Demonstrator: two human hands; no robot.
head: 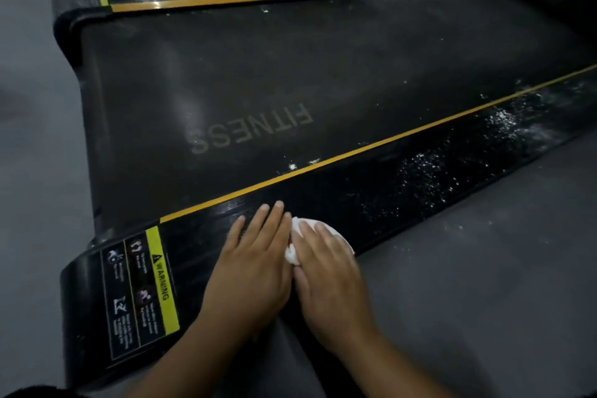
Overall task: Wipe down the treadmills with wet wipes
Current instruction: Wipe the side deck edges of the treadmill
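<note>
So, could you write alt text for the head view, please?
The right hand presses a white wipe on the black side rail of a treadmill, the left hand flat beside it. White specks dust the rail farther along.

Gym: treadmill (323,81), "FITNESS" belt, grey floor (484,300).

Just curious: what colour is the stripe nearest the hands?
Orange-yellow; the stripe shows best in head view.

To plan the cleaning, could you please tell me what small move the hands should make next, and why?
Probably slide the wipe rightward along the side rail: the right hand presses it on a clean-looking stretch, while white specks cover the rail beyond.
</note>
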